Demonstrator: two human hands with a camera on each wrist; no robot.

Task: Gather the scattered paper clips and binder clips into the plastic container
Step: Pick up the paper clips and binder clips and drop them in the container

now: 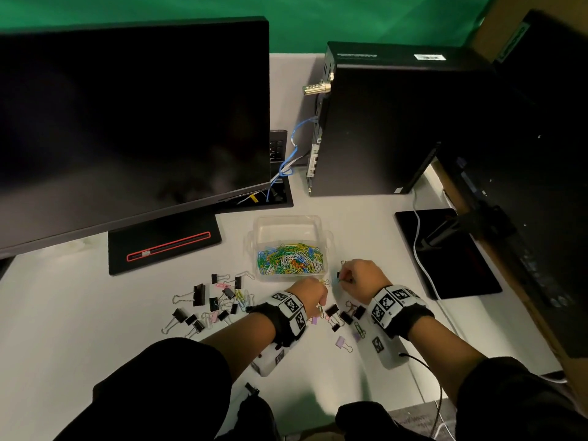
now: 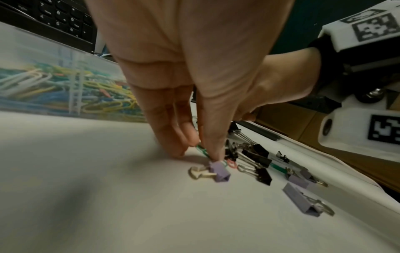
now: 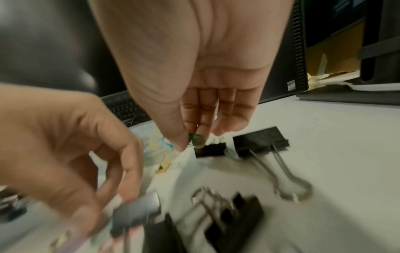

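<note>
White surface under a dark monitor (image 1: 127, 116) carries the job: the plastic container (image 1: 291, 229), already heaped with coloured paper clips (image 1: 291, 259), sits just beyond my hands. My left hand (image 2: 194, 85) pinches a green paper clip (image 2: 202, 151) off the surface beside a lilac binder clip (image 2: 218, 171); my right hand (image 3: 194, 68) pinches something small and green. Paper clips are light, thin and slippery — best taken edgewise; the black binder clips (image 1: 203, 300) are stiffer — I'd grip the bodies.

Keyboard (image 2: 62, 20) keys (numeric pad) show 4, 5, 6, 8, 9
</note>
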